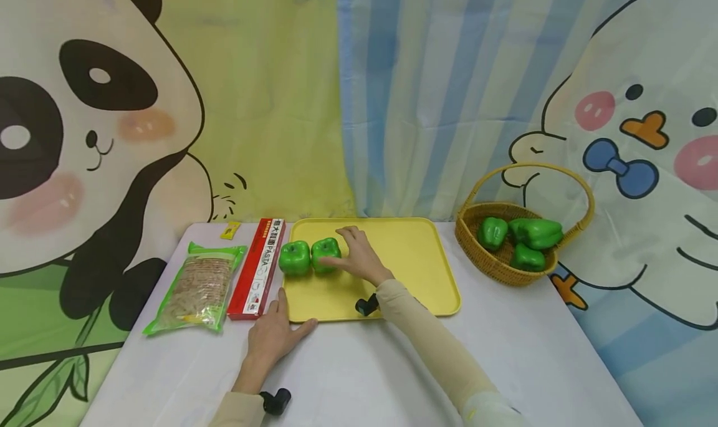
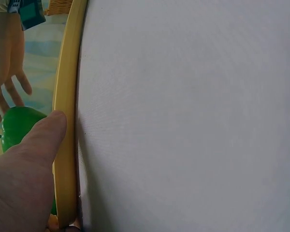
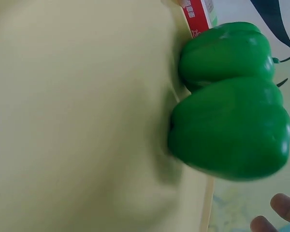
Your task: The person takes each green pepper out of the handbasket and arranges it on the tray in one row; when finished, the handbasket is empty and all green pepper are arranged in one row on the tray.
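Observation:
Two green bell peppers stand side by side at the left end of a yellow tray (image 1: pixel 404 271): the left one (image 1: pixel 294 258) and the right one (image 1: pixel 325 255). My right hand (image 1: pixel 361 260) hovers over the tray beside the right pepper, fingers spread and apart. In the right wrist view, its fingertips (image 3: pixel 285 209) appear clear of the nearer pepper (image 3: pixel 229 130). At the tray's front left corner lies my left hand (image 1: pixel 273 335), its fingers stretched along the side. The left thumb (image 2: pixel 48 133) rests against the tray rim (image 2: pixel 65 92); the other left fingers are hidden in the left wrist view.
Left of the tray lie a red and white pasta box (image 1: pixel 258 268), a green-edged clear bag of noodles (image 1: pixel 197 288) and a small yellow packet (image 1: pixel 230 230). A wicker basket (image 1: pixel 477 249) with several green peppers stands to the right. Printed curtains hang behind the white-covered table (image 1: pixel 505 340).

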Motion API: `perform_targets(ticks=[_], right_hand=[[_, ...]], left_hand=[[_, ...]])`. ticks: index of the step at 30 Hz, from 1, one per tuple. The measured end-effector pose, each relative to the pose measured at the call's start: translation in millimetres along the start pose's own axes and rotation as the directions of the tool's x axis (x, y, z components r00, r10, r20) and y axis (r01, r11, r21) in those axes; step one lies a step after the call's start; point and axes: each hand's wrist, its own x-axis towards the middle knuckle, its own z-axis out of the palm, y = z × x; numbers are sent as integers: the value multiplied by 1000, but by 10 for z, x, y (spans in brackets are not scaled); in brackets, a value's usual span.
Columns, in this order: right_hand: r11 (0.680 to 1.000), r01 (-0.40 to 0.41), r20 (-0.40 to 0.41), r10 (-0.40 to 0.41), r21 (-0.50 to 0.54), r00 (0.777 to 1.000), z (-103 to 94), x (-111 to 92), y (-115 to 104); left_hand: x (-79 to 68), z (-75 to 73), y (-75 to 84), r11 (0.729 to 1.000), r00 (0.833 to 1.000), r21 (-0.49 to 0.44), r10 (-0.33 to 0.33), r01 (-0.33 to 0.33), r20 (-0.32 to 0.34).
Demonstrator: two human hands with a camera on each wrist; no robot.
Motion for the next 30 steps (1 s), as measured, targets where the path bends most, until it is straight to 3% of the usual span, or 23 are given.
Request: perform_targets(ticks=[16,30], right_hand=[[999,-41,-122,40,-8,992,-598,-344,576],[986,-150,-255,128,-68,958,-1454,-770,1202]], left_hand=[[0,-52,-24,1000,1000,-7,7,-7,19],[36,-10,-28,1000,999,-7,11,-11,38]])
